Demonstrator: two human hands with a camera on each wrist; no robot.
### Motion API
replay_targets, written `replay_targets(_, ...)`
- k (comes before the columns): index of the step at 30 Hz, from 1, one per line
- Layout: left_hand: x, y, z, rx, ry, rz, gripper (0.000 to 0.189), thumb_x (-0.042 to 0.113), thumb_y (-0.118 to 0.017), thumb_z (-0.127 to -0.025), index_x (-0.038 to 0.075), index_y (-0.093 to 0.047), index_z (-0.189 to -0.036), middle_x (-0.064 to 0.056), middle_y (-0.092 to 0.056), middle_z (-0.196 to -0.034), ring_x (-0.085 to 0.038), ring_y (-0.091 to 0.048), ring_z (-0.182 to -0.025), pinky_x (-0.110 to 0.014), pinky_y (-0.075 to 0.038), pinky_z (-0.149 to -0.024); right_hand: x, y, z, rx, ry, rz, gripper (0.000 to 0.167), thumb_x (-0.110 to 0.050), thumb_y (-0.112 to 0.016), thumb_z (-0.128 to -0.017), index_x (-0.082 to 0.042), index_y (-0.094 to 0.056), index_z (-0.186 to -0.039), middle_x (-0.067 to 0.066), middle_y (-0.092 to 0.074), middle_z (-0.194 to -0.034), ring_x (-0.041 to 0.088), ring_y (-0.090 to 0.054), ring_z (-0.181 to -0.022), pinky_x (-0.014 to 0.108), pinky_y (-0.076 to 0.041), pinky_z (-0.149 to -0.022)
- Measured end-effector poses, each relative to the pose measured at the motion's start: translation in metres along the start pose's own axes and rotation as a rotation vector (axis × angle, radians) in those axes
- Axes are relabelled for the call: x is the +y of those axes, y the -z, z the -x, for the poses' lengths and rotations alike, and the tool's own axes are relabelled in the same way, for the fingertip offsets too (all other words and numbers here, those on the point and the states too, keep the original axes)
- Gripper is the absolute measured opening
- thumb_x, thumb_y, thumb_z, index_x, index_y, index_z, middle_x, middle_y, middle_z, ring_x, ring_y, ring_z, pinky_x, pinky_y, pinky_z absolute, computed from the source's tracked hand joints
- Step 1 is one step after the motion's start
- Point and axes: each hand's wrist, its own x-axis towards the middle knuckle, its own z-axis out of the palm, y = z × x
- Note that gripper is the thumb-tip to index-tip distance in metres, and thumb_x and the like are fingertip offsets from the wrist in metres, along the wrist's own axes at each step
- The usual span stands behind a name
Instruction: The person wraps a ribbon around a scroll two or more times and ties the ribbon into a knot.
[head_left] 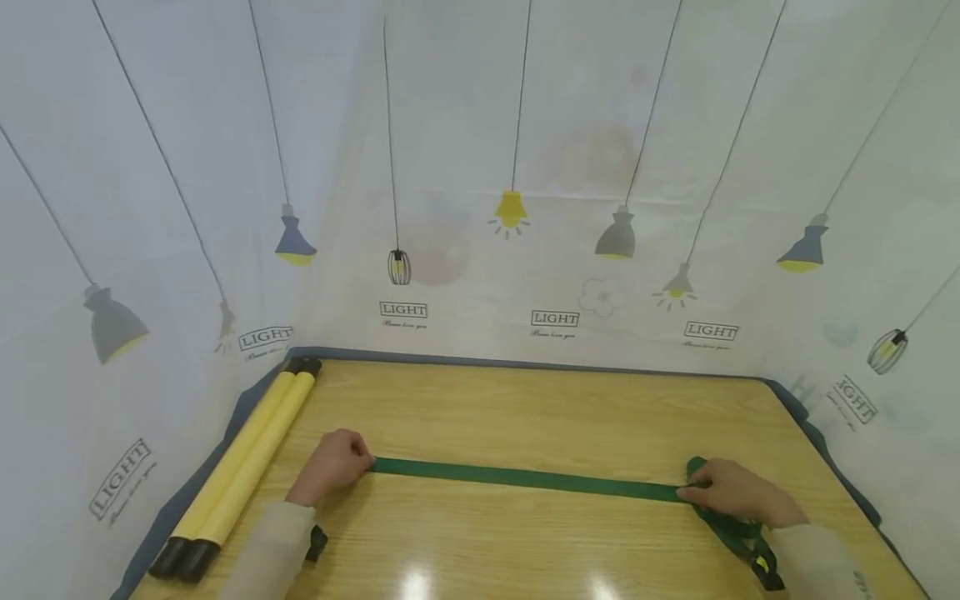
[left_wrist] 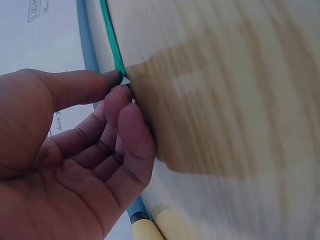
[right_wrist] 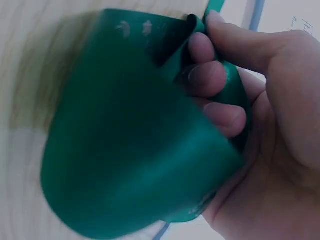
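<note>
We are counting one green ribbon (head_left: 525, 478), running straight between two bare hands over one wood-grain table (head_left: 525, 408). At the ribbon's left end, the left hand (head_left: 341, 460) is pinching it between thumb and forefinger, the other fingers curling in. At its right end, the right hand (head_left: 731, 490) is clamping it between thumb and forefinger, with loops of the same ribbon hanging about the fingers; their number we are not managing to count. Pale marks are showing on one loop, too blurred for naming. Left of the ribbon, two yellow tubes (head_left: 258, 454) with dark ends (head_left: 198, 560) are lying side by side. Beyond the ribbon and to both sides, a white sheet (head_left: 465, 100) is bearing nine printed lamps (head_left: 511, 208). Six boxed labels (head_left: 555, 318) are showing there: five are reading LIGHT, the rightmost only IGHT. Small script is running beneath, mostly illegible, "love you" being clearest.
</note>
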Motion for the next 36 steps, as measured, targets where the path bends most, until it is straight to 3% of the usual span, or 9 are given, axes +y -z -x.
replay_targets(7,0.002,0.005,-0.004,-0.003,-0.024,-0.068,0.014,0.016,-0.07,-0.095,0.003,-0.065,-0.093,-0.006,-0.065,-0.081,-0.018,-0.056,-0.069,-0.031,-0.047,-0.06,-0.003,-0.006,-0.001,0.044,-0.039,0.099,0.037,-0.03,-0.064,-0.101,-0.015,-0.053,-0.07,-0.007,-0.039,-0.061,0.006,-0.033,-0.053,0.025,-0.034,-0.056)
replay_targets(13,-0.002,0.025,-0.008,0.048,-0.043,-0.084,0.025,0.024,-0.068,-0.097,0.001,-0.065,-0.105,-0.014,-0.069,-0.098,-0.023,-0.062,-0.081,-0.039,-0.053,-0.07,-0.011,-0.006,-0.002,0.075,-0.07,0.168,0.028,-0.028,-0.064,-0.101,-0.012,-0.063,-0.078,-0.005,-0.042,-0.065,0.009,-0.038,-0.058,0.029,-0.038,-0.063)
replay_targets(17,0.003,0.043,-0.01,0.091,-0.086,-0.098,0.041,0.026,-0.07,-0.096,-0.007,-0.062,-0.119,-0.029,-0.066,-0.115,-0.039,-0.064,-0.102,-0.052,-0.055,-0.084,-0.01,-0.006,0.001,0.085,-0.089,0.174,0.033,-0.026,-0.064,-0.101,-0.014,-0.055,-0.072,-0.005,-0.037,-0.063,0.009,-0.035,-0.056,0.026,-0.033,-0.06)
replay_targets(20,0.0,0.055,-0.014,0.104,-0.106,-0.133,0.055,0.029,-0.07,-0.095,-0.011,-0.056,-0.131,-0.037,-0.056,-0.128,-0.052,-0.054,-0.119,-0.061,-0.049,-0.095,-0.011,-0.006,0.003,0.089,-0.11,0.174,0.037,-0.026,-0.065,-0.1,-0.013,-0.051,-0.069,-0.005,-0.036,-0.062,0.01,-0.033,-0.056,0.026,-0.031,-0.059)
replay_targets(22,-0.007,0.063,-0.015,0.099,-0.101,-0.173,0.064,0.032,-0.07,-0.095,-0.01,-0.05,-0.139,-0.04,-0.048,-0.137,-0.057,-0.045,-0.127,-0.066,-0.045,-0.1,-0.012,-0.005,0.003,0.084,-0.112,0.185,0.031,-0.027,-0.065,-0.1,-0.01,-0.059,-0.074,-0.005,-0.044,-0.065,0.01,-0.037,-0.059,0.028,-0.036,-0.061)
replay_targets(29,-0.031,0.087,-0.019,0.104,-0.035,-0.271,0.088,0.037,-0.075,-0.09,-0.011,-0.032,-0.15,-0.047,-0.031,-0.143,-0.065,-0.029,-0.132,-0.075,-0.039,-0.1,-0.014,-0.008,0.0,0.07,-0.141,0.172,0.031,-0.025,-0.066,-0.099,-0.011,-0.058,-0.073,-0.003,-0.038,-0.062,0.012,-0.034,-0.056,0.031,-0.036,-0.063)
replay_targets(33,-0.044,0.093,-0.022,0.062,0.073,-0.288,0.102,0.04,-0.075,-0.09,-0.013,-0.016,-0.156,-0.053,-0.021,-0.143,-0.07,-0.022,-0.133,-0.078,-0.036,-0.102,-0.013,-0.006,-0.001,0.054,-0.152,0.2,0.028,-0.028,-0.067,-0.099,-0.001,-0.073,-0.096,0.01,-0.067,-0.083,0.023,-0.06,-0.071,0.042,-0.05,-0.072)
replay_targets(34,-0.047,0.094,-0.022,0.05,0.101,-0.287,0.105,0.04,-0.074,-0.09,-0.014,-0.013,-0.156,-0.054,-0.02,-0.142,-0.071,-0.022,-0.133,-0.078,-0.035,-0.103,-0.013,-0.005,-0.001,0.05,-0.152,0.208,0.032,-0.029,-0.067,-0.099,0.002,-0.073,-0.103,0.016,-0.072,-0.093,0.028,-0.065,-0.078,0.047,-0.053,-0.076)
replay_targets(36,-0.052,0.095,-0.022,0.029,0.157,-0.28,0.11,0.041,-0.075,-0.089,-0.015,-0.007,-0.156,-0.056,-0.021,-0.139,-0.072,-0.025,-0.131,-0.077,-0.035,-0.103,-0.012,-0.005,-0.001,0.046,-0.157,0.209,0.036,-0.03,-0.067,-0.099,0.005,-0.073,-0.104,0.019,-0.071,-0.097,0.031,-0.066,-0.081,0.049,-0.054,-0.076)
